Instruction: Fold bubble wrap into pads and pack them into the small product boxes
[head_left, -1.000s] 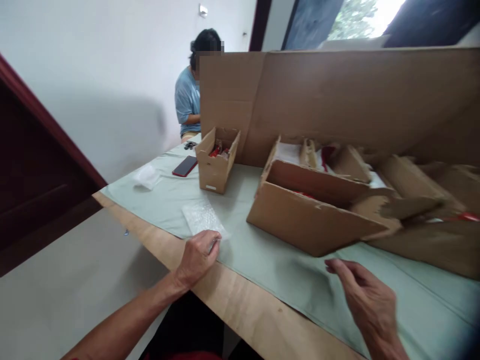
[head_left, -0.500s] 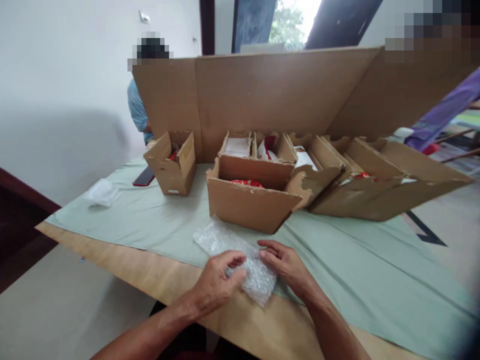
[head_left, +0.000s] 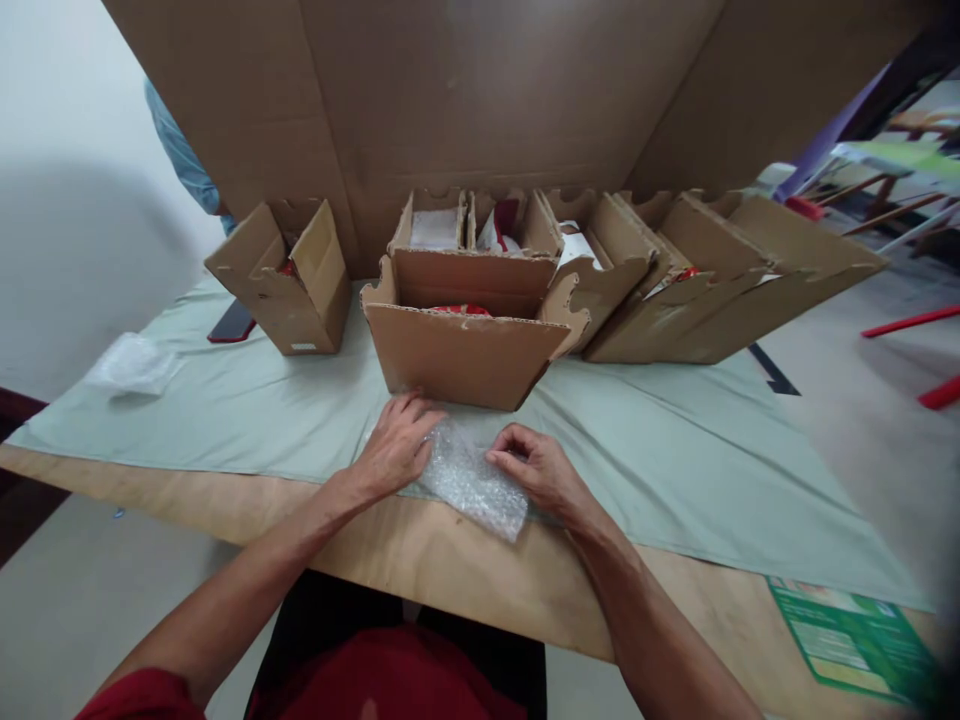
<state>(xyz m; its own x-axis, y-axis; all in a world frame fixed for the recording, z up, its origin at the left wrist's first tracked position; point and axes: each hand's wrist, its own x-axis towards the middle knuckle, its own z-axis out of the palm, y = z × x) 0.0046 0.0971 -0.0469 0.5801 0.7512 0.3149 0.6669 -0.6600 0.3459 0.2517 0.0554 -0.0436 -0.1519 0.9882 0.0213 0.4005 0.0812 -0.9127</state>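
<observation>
A sheet of clear bubble wrap [head_left: 474, 478] lies at the near edge of the cloth and hangs slightly over the bare wood. My left hand [head_left: 397, 440] rests palm down on its far left end, fingers stretched out and lying flat. At the right edge of the wrap, my right hand [head_left: 531, 462] has thumb and forefinger pinched together on the plastic. Just beyond both hands stands an open cardboard box [head_left: 465, 355] with something red inside, only its top showing.
Several open cardboard bins [head_left: 622, 270] line the back before a tall cardboard screen [head_left: 487, 100]. Left stand another box [head_left: 300, 310], a dark phone [head_left: 232, 322] and a crumpled clear plastic piece [head_left: 133, 364]. A green printed sheet [head_left: 847, 635] lies near right. A person's blue sleeve [head_left: 180, 150] shows behind.
My view has tilted down. My left hand has moved from the wrap's near side to its far left end and flattened. My right hand's fingers have closed at the right edge.
</observation>
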